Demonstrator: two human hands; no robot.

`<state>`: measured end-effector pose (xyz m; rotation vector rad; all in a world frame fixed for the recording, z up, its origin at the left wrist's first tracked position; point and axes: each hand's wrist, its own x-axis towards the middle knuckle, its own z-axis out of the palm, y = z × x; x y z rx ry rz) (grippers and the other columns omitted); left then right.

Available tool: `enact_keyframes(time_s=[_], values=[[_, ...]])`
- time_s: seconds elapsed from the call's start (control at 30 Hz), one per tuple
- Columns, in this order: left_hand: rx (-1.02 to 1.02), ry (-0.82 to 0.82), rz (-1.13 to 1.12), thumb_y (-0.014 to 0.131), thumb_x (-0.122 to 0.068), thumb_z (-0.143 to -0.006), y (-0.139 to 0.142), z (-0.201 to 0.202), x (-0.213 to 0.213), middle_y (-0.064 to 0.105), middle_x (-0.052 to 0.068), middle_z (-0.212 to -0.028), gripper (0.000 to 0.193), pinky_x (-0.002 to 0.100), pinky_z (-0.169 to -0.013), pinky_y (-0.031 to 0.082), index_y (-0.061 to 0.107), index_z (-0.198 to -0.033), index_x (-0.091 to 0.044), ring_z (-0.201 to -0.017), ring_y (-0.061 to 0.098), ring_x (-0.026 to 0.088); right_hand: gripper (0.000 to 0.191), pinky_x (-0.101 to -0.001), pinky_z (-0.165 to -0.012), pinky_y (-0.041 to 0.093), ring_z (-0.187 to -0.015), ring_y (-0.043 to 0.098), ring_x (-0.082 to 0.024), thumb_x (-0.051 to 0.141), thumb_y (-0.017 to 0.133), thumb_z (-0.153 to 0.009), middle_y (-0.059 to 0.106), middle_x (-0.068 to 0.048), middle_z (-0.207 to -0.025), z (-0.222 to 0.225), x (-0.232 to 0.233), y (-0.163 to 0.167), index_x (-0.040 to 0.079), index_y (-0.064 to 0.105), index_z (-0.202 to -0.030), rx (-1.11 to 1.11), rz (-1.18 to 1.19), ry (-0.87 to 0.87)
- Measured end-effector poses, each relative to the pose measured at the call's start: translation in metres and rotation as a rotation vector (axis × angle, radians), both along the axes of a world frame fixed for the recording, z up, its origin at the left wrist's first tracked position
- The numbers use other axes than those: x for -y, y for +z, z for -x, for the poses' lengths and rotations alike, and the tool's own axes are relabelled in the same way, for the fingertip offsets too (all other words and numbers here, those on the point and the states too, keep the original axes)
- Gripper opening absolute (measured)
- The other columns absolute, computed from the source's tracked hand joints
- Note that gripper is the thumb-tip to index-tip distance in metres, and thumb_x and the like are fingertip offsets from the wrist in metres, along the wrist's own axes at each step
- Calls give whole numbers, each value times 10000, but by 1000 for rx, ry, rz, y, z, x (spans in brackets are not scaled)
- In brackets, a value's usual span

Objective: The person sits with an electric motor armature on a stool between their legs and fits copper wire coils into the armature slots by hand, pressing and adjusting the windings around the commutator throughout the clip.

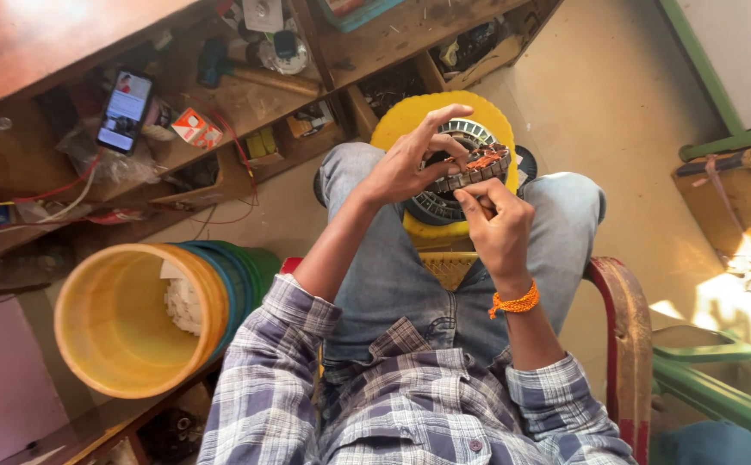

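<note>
Centre of the frame, above your knees: your left hand [406, 164] curls over the ring-shaped motor stator [466, 168], index finger lifted, grip pinching its near rim. Your right hand [498, 226] comes up from below, grip pressed together on the stator's lower edge, perhaps on a thin tool; it's hard to see. A yellow stool [410, 120] sits behind, a yellow bucket [126, 319] lower left.
</note>
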<state>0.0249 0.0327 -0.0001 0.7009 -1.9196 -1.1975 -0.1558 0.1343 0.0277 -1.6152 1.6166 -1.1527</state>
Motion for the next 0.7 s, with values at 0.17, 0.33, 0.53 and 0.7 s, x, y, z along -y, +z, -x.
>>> enact_keyframes(time_s=[0.17,0.33,0.53,0.7], values=[[-3,9,40,761,-38,-935,-4,1,-4,774,23,-1149,768,386,-1082,514,314,-1554,-128,-1205,718,226,107,-240,-522,302,-596,378,-13,61,758,-974,494,52,-640,4,-7,-12,-19,697,-935,179,-68,-23],[73,5,-173,715,-49,-942,0,1,-7,768,-2,-1062,702,357,-939,545,352,-1541,-113,-1062,738,165,96,-227,-518,289,-603,371,-1,54,755,-955,503,74,-652,12,-8,-26,-20,705,-919,256,-110,-12],[86,66,-54,808,-217,-894,23,5,-6,782,-3,-1057,537,353,-920,527,614,-1384,-112,-1049,646,183,116,-226,-532,274,-619,358,-1,57,751,-961,488,89,-676,25,5,-47,-7,701,-879,468,-180,-132],[267,320,241,877,-243,-739,37,46,-23,693,61,-1214,693,399,-990,480,603,-1358,-95,-1117,582,282,63,-201,-552,361,-647,463,9,85,731,-951,614,70,-732,40,22,-46,23,744,-950,514,-173,-93]])
